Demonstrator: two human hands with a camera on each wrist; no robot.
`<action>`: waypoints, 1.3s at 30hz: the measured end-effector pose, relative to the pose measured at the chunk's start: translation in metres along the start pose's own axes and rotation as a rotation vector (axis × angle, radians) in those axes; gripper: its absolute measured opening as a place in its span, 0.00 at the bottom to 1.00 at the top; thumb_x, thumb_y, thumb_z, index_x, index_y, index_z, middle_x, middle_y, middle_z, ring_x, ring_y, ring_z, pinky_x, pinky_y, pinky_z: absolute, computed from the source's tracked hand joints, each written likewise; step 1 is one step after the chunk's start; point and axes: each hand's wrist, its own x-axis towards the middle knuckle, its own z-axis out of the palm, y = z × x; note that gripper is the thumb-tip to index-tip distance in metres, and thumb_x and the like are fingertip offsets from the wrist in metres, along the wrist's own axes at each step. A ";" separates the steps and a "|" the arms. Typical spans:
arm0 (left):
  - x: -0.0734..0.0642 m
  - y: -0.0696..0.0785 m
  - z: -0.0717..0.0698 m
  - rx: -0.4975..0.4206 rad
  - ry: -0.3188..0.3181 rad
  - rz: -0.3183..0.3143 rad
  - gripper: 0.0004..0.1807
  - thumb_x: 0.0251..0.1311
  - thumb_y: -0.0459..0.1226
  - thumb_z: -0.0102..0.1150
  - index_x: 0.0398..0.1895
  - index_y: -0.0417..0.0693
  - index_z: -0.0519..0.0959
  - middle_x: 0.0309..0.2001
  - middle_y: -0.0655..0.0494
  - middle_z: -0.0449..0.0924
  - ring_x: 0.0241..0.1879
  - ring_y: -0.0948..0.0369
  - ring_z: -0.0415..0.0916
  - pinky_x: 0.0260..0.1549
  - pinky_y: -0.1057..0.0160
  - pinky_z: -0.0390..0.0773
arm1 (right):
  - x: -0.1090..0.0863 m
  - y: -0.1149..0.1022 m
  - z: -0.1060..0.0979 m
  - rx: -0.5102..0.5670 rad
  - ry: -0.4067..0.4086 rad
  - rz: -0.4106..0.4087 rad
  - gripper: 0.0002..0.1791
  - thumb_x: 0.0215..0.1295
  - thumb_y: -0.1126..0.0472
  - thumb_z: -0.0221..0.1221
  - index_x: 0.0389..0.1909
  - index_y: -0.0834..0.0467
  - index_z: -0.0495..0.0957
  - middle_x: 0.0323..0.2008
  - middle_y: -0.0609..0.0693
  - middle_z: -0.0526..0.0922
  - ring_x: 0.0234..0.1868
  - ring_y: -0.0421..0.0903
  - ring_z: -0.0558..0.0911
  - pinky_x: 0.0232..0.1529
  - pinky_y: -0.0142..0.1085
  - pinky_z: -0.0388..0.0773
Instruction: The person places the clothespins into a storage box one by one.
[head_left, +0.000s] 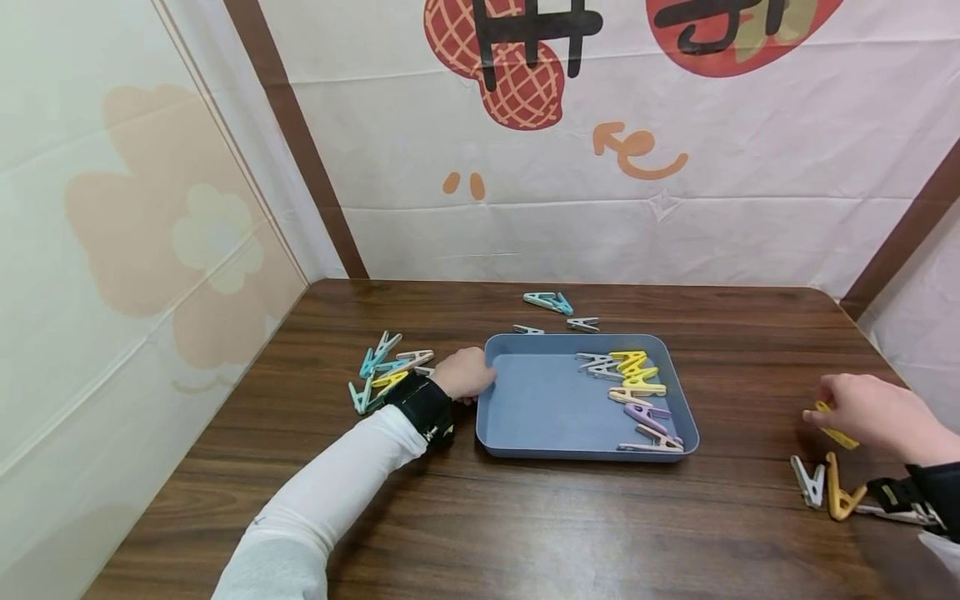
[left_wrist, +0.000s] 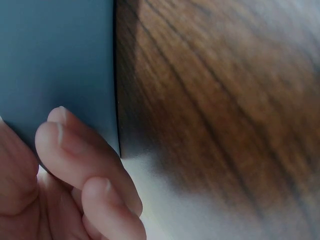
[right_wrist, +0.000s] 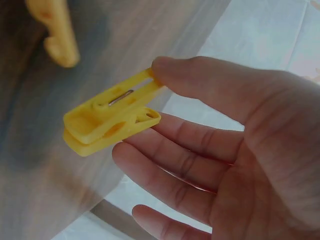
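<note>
At the left end of the blue-grey tray (head_left: 555,455), my left hand (head_left: 465,373) grips the tray's wall. In the left wrist view its curled fingers (left_wrist: 80,150) lie against the tray (left_wrist: 55,55). On the right side, my right hand (head_left: 873,412) pinches a yellow clothespin (right_wrist: 112,112) between thumb and fingertips, just above the table. Near that hand lie a white clothespin (head_left: 810,482), an orange-yellow clothespin (head_left: 843,492) and a pale one (head_left: 892,514), partly hidden by the wrist strap. Several grey, yellow, beige and purple clothespins (head_left: 645,414) form a column along the tray's right side.
Left of the left hand is a loose pile of teal, yellow and pale clothespins (head_left: 386,371). Behind the tray lie a blue clothespin (head_left: 549,302) and two grey ones (head_left: 582,324). A printed cloth (head_left: 525,242) hangs along the back of the wooden table (head_left: 585,525).
</note>
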 end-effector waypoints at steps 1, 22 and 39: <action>0.000 0.000 0.000 0.002 0.000 -0.001 0.18 0.69 0.39 0.45 0.21 0.43 0.76 0.17 0.51 0.76 0.15 0.57 0.74 0.15 0.62 0.73 | 0.000 -0.003 -0.002 -0.004 0.011 0.000 0.17 0.59 0.58 0.65 0.21 0.60 0.67 0.18 0.48 0.66 0.20 0.45 0.65 0.24 0.40 0.60; 0.003 0.001 -0.001 0.008 -0.006 -0.008 0.19 0.69 0.40 0.45 0.21 0.43 0.76 0.17 0.51 0.76 0.15 0.57 0.74 0.14 0.63 0.73 | 0.040 -0.113 -0.050 -0.079 0.214 -0.314 0.13 0.55 0.58 0.70 0.32 0.60 0.76 0.23 0.46 0.75 0.23 0.43 0.71 0.23 0.41 0.71; 0.001 -0.001 0.000 0.003 -0.007 -0.003 0.19 0.69 0.39 0.46 0.21 0.43 0.76 0.16 0.51 0.75 0.14 0.58 0.74 0.14 0.63 0.73 | 0.078 -0.203 -0.026 -0.108 0.228 -0.736 0.15 0.51 0.61 0.73 0.38 0.60 0.80 0.31 0.52 0.82 0.29 0.46 0.79 0.29 0.38 0.78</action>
